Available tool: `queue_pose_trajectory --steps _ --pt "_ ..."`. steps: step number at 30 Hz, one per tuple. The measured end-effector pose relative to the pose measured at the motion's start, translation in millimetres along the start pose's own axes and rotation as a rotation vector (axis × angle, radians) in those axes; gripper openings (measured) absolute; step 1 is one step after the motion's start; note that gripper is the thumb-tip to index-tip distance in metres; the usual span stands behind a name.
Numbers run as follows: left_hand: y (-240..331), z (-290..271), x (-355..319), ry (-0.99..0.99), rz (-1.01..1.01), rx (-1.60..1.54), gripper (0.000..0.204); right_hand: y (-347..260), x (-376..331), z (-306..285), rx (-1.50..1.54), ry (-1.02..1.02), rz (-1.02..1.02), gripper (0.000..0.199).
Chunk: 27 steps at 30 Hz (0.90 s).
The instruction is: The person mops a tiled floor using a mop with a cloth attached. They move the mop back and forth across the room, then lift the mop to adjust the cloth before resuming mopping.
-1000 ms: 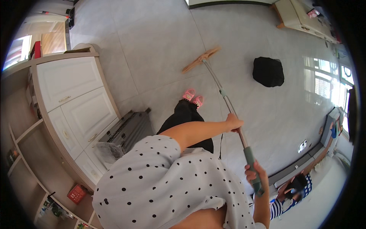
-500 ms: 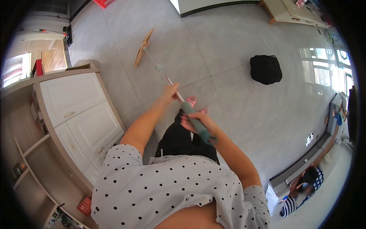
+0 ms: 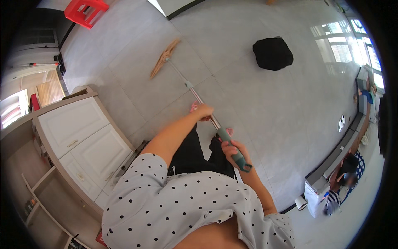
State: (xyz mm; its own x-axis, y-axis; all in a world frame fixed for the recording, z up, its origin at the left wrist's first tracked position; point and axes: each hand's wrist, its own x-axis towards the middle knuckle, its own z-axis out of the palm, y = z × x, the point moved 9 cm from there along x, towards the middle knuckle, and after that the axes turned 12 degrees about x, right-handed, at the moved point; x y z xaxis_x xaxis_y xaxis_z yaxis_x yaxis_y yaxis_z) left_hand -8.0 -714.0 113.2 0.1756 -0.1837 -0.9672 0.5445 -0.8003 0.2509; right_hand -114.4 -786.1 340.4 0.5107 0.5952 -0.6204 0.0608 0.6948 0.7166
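Note:
A mop [image 3: 195, 92] slants across the floor in front of me, with a long metal pole and a green grip at its near end. The tan cloth mop head [image 3: 165, 59] lies on the floor ahead of me, slightly to the left. My left hand [image 3: 202, 112] is closed around the metal pole about midway along. Lower down, my right hand [image 3: 235, 152] wraps round the green grip, whose end with a hanging hole pokes out past the hand. Pink sandals show on my feet beside the pole.
A black, rounded object [image 3: 273, 54] sits on the glossy tiled floor [image 3: 232, 29]. White cabinets [image 3: 76, 124] stand close on my left. A red plastic stool [image 3: 85, 12] is at the far left. A person [image 3: 342, 182] is by the grey sofa [image 3: 327, 166] at right.
I have turned or stepped: the black object and cabinets have shifted in view, and the red stool shows more fully. The mop head has swung nearer the middle; both hands still grip the mop.

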Motion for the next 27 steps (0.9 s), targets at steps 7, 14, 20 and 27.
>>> queue_pose_trajectory --steps 7,14,20,27 --pt "4 260 38 0.058 0.128 0.415 0.023 -66 -184 -121 0.039 0.022 -0.197 0.028" --pt "63 428 -83 -0.161 0.136 0.113 0.035 -86 -340 -178 0.008 0.071 -0.264 0.022" --pt "69 416 -151 -0.257 0.142 -0.282 0.058 -95 -386 -166 -0.553 0.362 -0.473 0.034" --pt "15 257 -121 0.167 0.111 -0.504 0.024 -85 -257 -90 -0.62 0.319 -0.098 0.054"
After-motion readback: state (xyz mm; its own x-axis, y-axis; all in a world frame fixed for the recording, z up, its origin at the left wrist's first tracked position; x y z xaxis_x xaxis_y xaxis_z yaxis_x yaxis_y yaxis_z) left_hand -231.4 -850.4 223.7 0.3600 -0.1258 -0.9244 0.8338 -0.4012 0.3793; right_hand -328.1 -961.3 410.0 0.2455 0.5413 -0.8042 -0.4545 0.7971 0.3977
